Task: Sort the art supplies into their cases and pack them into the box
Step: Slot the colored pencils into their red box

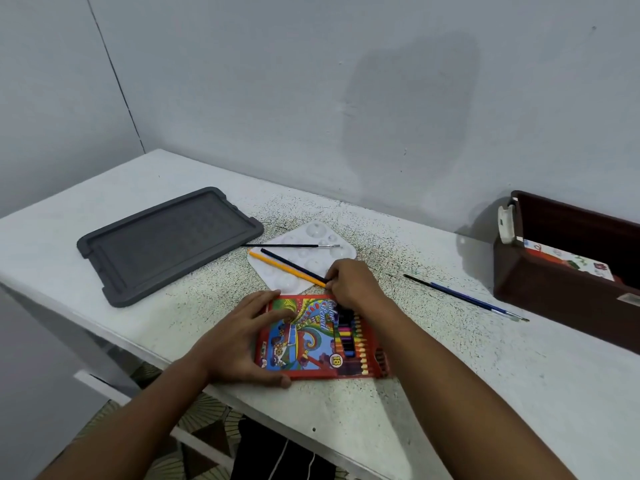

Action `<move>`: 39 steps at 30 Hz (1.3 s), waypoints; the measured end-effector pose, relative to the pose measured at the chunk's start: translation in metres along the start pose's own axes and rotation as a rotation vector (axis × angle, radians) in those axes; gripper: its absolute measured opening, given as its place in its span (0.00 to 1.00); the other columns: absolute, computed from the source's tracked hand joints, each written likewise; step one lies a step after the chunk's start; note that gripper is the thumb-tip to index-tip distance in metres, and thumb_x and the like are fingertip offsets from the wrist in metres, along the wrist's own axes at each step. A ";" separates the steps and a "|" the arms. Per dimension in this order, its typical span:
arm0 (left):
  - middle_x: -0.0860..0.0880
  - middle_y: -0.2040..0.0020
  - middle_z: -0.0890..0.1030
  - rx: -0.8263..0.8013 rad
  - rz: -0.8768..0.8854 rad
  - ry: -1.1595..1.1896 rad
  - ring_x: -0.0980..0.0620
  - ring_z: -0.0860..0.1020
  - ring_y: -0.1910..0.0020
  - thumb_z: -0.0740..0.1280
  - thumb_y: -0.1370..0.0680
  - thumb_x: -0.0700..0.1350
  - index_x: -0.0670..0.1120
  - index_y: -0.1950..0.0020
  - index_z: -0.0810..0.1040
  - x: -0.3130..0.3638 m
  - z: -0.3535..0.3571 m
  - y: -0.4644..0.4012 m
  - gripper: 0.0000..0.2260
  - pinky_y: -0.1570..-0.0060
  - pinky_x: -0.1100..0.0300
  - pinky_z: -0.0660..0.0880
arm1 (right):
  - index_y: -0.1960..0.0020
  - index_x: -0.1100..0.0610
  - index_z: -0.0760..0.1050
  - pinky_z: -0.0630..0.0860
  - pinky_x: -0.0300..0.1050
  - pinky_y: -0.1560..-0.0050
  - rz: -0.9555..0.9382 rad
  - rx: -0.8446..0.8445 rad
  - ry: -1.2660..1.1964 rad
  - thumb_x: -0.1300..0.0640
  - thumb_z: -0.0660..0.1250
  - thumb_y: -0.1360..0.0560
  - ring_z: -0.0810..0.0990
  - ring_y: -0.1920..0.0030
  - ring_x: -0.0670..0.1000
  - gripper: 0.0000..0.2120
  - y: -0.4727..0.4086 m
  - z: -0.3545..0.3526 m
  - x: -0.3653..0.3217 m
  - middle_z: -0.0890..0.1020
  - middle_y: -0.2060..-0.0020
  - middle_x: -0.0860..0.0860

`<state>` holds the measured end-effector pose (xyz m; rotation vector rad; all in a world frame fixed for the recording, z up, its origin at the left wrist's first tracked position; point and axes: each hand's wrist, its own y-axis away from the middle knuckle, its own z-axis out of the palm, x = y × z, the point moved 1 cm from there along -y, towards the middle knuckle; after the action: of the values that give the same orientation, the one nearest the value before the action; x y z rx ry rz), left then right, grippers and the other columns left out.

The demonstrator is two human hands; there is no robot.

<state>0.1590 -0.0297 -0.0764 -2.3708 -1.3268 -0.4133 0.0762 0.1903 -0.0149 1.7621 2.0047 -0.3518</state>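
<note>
I have one view only, from the head camera, looking forward and down across the white bench toward the grey wall; its wide lens sits close above both forearms, which enter from the bottom edge

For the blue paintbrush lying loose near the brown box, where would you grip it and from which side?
Grip the blue paintbrush mid-handle, pinching from above. It lies flat on the table, by itself, bristles toward the brown box, so the shaft is free along both sides. The right hand, now pinching two pencils, is likely the nearer one.
</note>
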 end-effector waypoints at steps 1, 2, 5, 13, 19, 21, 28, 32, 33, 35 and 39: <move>0.52 0.23 0.59 0.003 0.001 -0.001 0.51 0.56 0.25 0.69 0.39 0.76 0.60 0.28 0.66 0.000 0.000 0.000 0.43 0.29 0.50 0.64 | 0.48 0.61 0.82 0.78 0.50 0.45 0.011 0.015 -0.043 0.66 0.65 0.25 0.81 0.48 0.56 0.09 0.002 -0.004 0.003 0.84 0.51 0.58; 0.51 0.23 0.59 0.008 0.006 -0.003 0.51 0.57 0.25 0.69 0.39 0.76 0.60 0.28 0.66 0.000 0.001 0.000 0.43 0.29 0.49 0.64 | 0.47 0.60 0.82 0.77 0.51 0.44 0.025 0.035 -0.080 0.66 0.64 0.25 0.81 0.47 0.56 0.10 0.004 -0.008 0.008 0.84 0.50 0.57; 0.50 0.24 0.60 0.020 0.017 -0.002 0.50 0.57 0.25 0.69 0.39 0.76 0.59 0.28 0.67 0.000 0.002 -0.001 0.43 0.29 0.48 0.64 | 0.46 0.58 0.80 0.76 0.49 0.48 0.079 0.103 -0.159 0.66 0.64 0.24 0.80 0.49 0.52 0.11 0.013 -0.025 0.029 0.83 0.50 0.53; 0.50 0.23 0.59 -0.002 -0.004 0.010 0.51 0.55 0.24 0.68 0.40 0.77 0.60 0.28 0.66 -0.001 0.002 0.000 0.44 0.28 0.48 0.62 | 0.51 0.54 0.81 0.66 0.42 0.58 0.052 0.219 -0.007 0.64 0.68 0.24 0.76 0.59 0.48 0.07 0.057 -0.083 0.115 0.78 0.57 0.49; 0.51 0.24 0.60 0.004 0.003 0.028 0.51 0.56 0.25 0.68 0.40 0.77 0.62 0.28 0.66 0.000 0.002 -0.001 0.43 0.30 0.46 0.64 | 0.53 0.56 0.82 0.70 0.42 0.57 0.085 0.165 0.084 0.65 0.69 0.26 0.76 0.57 0.51 0.07 0.087 -0.087 0.159 0.78 0.58 0.50; 0.52 0.23 0.58 -0.010 -0.013 0.025 0.51 0.55 0.24 0.68 0.40 0.77 0.63 0.28 0.64 -0.001 0.002 0.000 0.43 0.30 0.45 0.64 | 0.54 0.55 0.82 0.66 0.34 0.61 0.069 0.139 0.125 0.65 0.70 0.26 0.75 0.58 0.49 0.07 0.088 -0.083 0.163 0.78 0.58 0.50; 0.52 0.23 0.57 -0.030 -0.024 0.025 0.51 0.54 0.24 0.67 0.40 0.77 0.64 0.28 0.63 0.000 0.001 0.001 0.43 0.29 0.46 0.62 | 0.54 0.55 0.83 0.63 0.26 0.63 0.090 0.132 0.132 0.68 0.69 0.28 0.74 0.59 0.47 0.09 0.086 -0.079 0.170 0.79 0.58 0.51; 0.52 0.23 0.58 -0.026 -0.022 0.035 0.52 0.55 0.24 0.68 0.40 0.77 0.63 0.28 0.64 0.001 -0.001 0.001 0.43 0.29 0.49 0.61 | 0.53 0.57 0.84 0.62 0.27 0.64 0.101 0.135 0.137 0.68 0.70 0.28 0.76 0.57 0.50 0.09 0.081 -0.079 0.171 0.80 0.57 0.53; 0.52 0.23 0.59 -0.023 -0.022 0.042 0.52 0.55 0.25 0.68 0.40 0.77 0.63 0.28 0.65 0.001 -0.001 0.001 0.43 0.29 0.50 0.61 | 0.53 0.57 0.84 0.63 0.29 0.64 0.102 0.136 0.139 0.68 0.69 0.28 0.75 0.57 0.50 0.09 0.080 -0.079 0.171 0.79 0.58 0.52; 0.51 0.24 0.59 -0.012 -0.021 0.053 0.52 0.56 0.25 0.69 0.40 0.76 0.62 0.28 0.65 0.000 -0.001 0.001 0.43 0.29 0.51 0.60 | 0.53 0.58 0.84 0.63 0.28 0.64 0.104 0.131 0.143 0.69 0.69 0.28 0.75 0.58 0.50 0.10 0.078 -0.080 0.171 0.79 0.58 0.52; 0.51 0.24 0.60 0.003 -0.016 0.070 0.53 0.57 0.25 0.70 0.41 0.76 0.62 0.29 0.66 0.000 0.000 0.001 0.43 0.30 0.53 0.60 | 0.54 0.57 0.84 0.66 0.35 0.61 0.119 0.115 0.150 0.70 0.68 0.28 0.79 0.54 0.53 0.11 0.077 -0.083 0.173 0.80 0.58 0.52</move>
<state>0.1602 -0.0302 -0.0767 -2.3224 -1.3150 -0.4941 0.1231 0.3914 -0.0197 2.0235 2.0040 -0.3098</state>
